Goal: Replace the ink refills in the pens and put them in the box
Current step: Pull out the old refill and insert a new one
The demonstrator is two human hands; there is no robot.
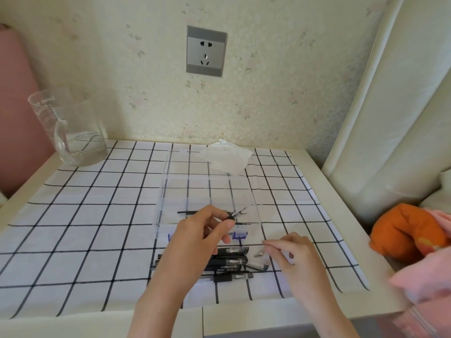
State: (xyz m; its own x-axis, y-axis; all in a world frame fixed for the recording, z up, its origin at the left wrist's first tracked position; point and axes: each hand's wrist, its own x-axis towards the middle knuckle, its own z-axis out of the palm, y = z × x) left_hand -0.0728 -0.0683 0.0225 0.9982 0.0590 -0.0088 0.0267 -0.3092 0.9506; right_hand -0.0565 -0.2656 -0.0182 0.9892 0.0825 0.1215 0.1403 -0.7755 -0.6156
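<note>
Left hand (202, 230) clenched on a slim black-gripped pen (235, 215) over the clear plastic box (210, 191), right hand (290, 250) pinching something unclear beside a small metal tip (259, 253): loose, prone to rolling away unnoticed.

Mirrored "Drink" lettering on glass pitcher (66, 128), small white print on a pen (229, 270), perhaps digits, unreadable

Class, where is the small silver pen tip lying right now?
In the head view, the small silver pen tip lies on the checked cloth, right of the pile of black pens, beside the right hand.
</note>
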